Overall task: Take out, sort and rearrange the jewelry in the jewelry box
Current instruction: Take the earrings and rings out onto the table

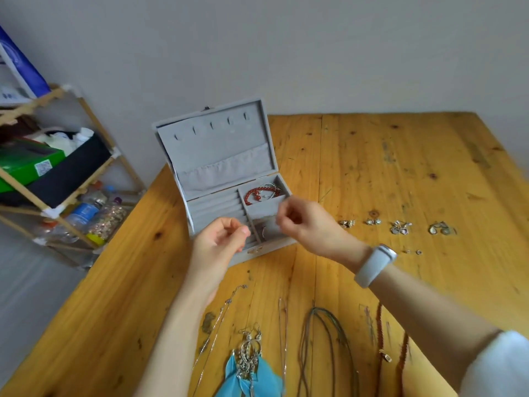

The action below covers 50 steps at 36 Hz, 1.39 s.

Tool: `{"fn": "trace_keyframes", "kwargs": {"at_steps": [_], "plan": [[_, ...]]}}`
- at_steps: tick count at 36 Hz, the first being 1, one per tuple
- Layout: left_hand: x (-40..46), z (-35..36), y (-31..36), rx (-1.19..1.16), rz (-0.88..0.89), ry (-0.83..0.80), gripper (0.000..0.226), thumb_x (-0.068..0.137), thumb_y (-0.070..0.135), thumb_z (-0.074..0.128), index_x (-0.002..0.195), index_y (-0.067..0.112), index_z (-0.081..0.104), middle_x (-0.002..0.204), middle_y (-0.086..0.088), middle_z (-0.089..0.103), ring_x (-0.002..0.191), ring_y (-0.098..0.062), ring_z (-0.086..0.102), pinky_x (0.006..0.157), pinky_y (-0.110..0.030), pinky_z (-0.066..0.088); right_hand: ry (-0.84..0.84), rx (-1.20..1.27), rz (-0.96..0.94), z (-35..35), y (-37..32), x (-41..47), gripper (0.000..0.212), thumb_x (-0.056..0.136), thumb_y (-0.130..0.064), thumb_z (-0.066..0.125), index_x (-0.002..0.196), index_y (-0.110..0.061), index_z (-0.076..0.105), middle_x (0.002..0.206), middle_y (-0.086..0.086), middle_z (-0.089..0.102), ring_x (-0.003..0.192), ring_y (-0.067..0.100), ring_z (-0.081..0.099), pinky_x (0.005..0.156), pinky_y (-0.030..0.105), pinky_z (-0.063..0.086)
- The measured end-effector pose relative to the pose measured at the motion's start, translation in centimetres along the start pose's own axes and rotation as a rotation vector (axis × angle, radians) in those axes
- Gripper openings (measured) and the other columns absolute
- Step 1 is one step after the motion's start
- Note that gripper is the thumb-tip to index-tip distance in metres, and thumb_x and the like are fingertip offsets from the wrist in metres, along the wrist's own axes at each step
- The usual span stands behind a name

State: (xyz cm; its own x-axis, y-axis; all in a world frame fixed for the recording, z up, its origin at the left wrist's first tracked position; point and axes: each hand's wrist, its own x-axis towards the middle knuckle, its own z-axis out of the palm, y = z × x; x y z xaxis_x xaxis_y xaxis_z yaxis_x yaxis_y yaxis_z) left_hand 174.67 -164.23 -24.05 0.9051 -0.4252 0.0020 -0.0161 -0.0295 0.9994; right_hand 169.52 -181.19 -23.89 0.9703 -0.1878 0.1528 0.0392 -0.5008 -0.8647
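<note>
A grey velvet jewelry box (217, 156) stands open on the wooden table, lid upright. A red bead bracelet (253, 194) and silver pieces lie in its back right compartment. My left hand (221, 239) hovers over the ring rolls with fingers curled, thumb against fingertips. My right hand (303, 222) hangs over the front right compartment, fingertips pinched together. Whether either holds a small piece is too blurred to tell. Necklaces (323, 339) and blue feather earrings (249, 365) lie along the near edge. Small earring pairs (399, 227) sit in a row at the right.
The wooden table (400, 156) stands against a grey wall. A wooden rack (57, 179) at the left holds a green box, a dark bin and plastic bottles. A white watch band sits on my right wrist (375, 265).
</note>
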Motion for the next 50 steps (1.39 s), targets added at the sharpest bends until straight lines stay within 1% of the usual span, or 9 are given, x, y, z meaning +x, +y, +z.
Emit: {"fn": "trace_keyframes", "kwargs": {"at_steps": [11,15,17,21,24,28,34,40,50], "plan": [[-3.5,12.5,0.6,0.086,0.065,-0.352,0.021,0.081,-0.001,0.063,0.074,0.019,0.063,0.069,0.006,0.064,0.062,-0.001,0.056,0.066,-0.014,0.047,0.498,0.018,0.223,-8.8,5.7,-12.0,0.015,0.088,-0.008,0.057,0.076,-0.018,0.059,0.071,0.002,0.062,0.064,0.012,0.054,0.065,0.030,0.045],[-3.5,18.1,-1.2,0.291,0.125,-0.388,0.030,0.079,0.008,0.068,0.065,0.033,0.062,0.067,0.017,0.062,0.062,0.004,0.054,0.068,-0.015,0.042,0.634,-0.096,0.315,-11.7,8.2,-14.3,0.017,0.087,-0.005,0.058,0.080,-0.020,0.058,0.077,-0.008,0.061,0.074,0.012,0.056,0.065,0.008,0.040],[-3.5,20.7,-1.7,0.397,0.172,-0.350,0.020,0.078,0.011,0.069,0.068,0.028,0.066,0.074,0.015,0.055,0.064,0.004,0.050,0.067,-0.010,0.036,0.671,-0.158,0.344,-12.5,9.1,-14.8,0.013,0.086,-0.004,0.058,0.086,-0.017,0.061,0.082,-0.006,0.061,0.077,0.011,0.056,0.063,0.008,0.035],[-3.0,24.3,-2.5,0.583,0.302,-0.219,0.005,0.077,0.018,0.072,0.079,0.022,0.074,0.083,0.007,0.048,0.091,-0.016,0.050,0.082,-0.026,0.035,0.708,-0.252,0.337,-13.3,10.3,-15.1,0.010,0.085,-0.003,0.059,0.089,-0.011,0.063,0.079,-0.008,0.058,0.074,0.010,0.052,0.064,0.001,0.033],[-2.8,25.7,-3.2,0.756,0.384,-0.196,0.006,0.079,0.028,0.070,0.084,0.029,0.074,0.087,0.010,0.045,0.099,-0.016,0.043,0.083,-0.030,0.028,0.698,-0.289,0.306,-13.2,10.9,-15.2,0.009,0.084,-0.003,0.060,0.086,-0.011,0.063,0.079,-0.008,0.058,0.074,0.010,0.053,0.065,0.003,0.033],[-2.3,25.9,-4.5,0.842,0.437,-0.153,0.007,0.078,0.032,0.070,0.084,0.033,0.074,0.089,0.013,0.044,0.100,-0.017,0.042,0.075,-0.027,0.015,0.685,-0.347,0.278,-13.1,11.4,-15.3,0.009,0.081,-0.002,0.063,0.081,-0.011,0.066,0.084,-0.004,0.053,0.080,0.010,0.047,0.070,0.004,0.032],[-2.1,25.9,-5.7,0.848,0.557,-0.088,0.013,0.069,0.037,0.065,0.076,0.031,0.074,0.082,0.008,0.055,0.087,-0.013,0.037,0.067,-0.027,0.012,0.638,-0.479,0.295,-13.0,11.8,-15.1,0.006,0.082,-0.012,0.065,0.082,-0.015,0.071,0.082,-0.002,0.051,0.086,0.018,0.039,0.076,0.034,0.033],[-2.0,25.9,-6.1,0.817,0.553,-0.096,0.012,0.069,0.035,0.068,0.078,0.031,0.075,0.083,0.007,0.054,0.089,-0.012,0.037,0.070,-0.026,0.014,0.624,-0.493,0.318,-12.8,11.8,-15.1,0.008,0.084,-0.017,0.064,0.086,-0.018,0.071,0.081,-0.006,0.046,0.087,0.013,0.033,0.073,0.028,0.020],[-2.0,25.8,-6.2,0.785,0.550,-0.096,0.019,0.069,0.035,0.066,0.085,0.031,0.075,0.082,0.010,0.051,0.089,-0.012,0.037,0.071,-0.025,0.015,0.596,-0.524,0.329,-12.8,11.9,-15.2,0.012,0.087,-0.020,0.059,0.092,-0.025,0.069,0.084,-0.009,0.047,0.088,0.013,0.036,0.076,0.033,0.027]]}}
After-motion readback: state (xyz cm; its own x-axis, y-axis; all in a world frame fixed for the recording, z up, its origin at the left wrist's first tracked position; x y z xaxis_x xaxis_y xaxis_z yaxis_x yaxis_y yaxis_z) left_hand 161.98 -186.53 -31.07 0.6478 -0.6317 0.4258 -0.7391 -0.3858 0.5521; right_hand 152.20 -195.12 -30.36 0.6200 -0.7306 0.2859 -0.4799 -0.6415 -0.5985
